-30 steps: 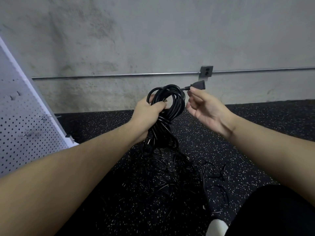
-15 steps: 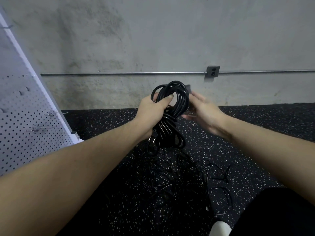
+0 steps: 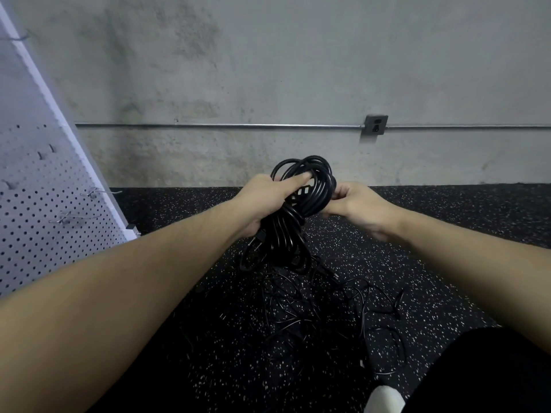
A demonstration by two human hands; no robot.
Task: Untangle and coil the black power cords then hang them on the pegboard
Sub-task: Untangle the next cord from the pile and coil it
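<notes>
Both-hand grip on coiled cord (image 3: 310, 186)

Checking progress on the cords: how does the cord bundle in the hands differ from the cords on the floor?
The coiled bundle is gathered into tight loops; the floor cords sprawl loose and tangled. The bundle is held up, gripped by the left hand with the right hand at its side; the floor cords lie untouched. Both are black, and neither hangs on the pegboard.
</notes>
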